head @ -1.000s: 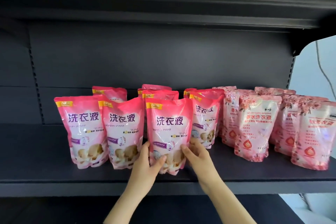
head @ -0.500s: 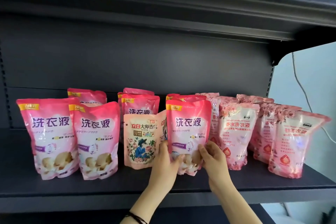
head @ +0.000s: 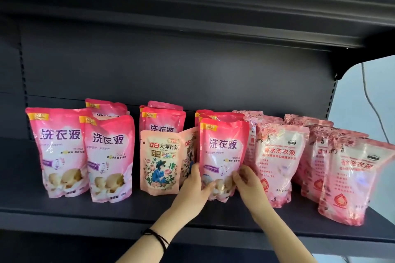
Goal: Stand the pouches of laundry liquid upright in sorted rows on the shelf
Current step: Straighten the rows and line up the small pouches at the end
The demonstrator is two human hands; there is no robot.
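A bright pink pouch point(head: 223, 147) stands upright near the middle of the dark shelf point(head: 149, 209). My left hand point(head: 195, 186) grips its lower left edge and my right hand point(head: 248, 181) grips its lower right edge. More bright pink pouches point(head: 109, 156) stand to the left and behind. Just left of the held pouch stand two peach floral pouches point(head: 159, 162). On the right stand several pale pink rose-patterned pouches point(head: 275, 162), the outermost point(head: 350, 181) leaning.
The shelf's front lip point(head: 85, 220) runs below the pouches. An upper shelf point(head: 213, 6) hangs overhead. A bracket point(head: 339, 64) ends the shelf at the right, with a white wall and a cable point(head: 369, 100) beyond. Bare shelf lies in front of the pouches.
Both hands have slid the bright pink pouch to the right, uncovering the two peach floral pouches that stood behind it. The view has shifted to the right.
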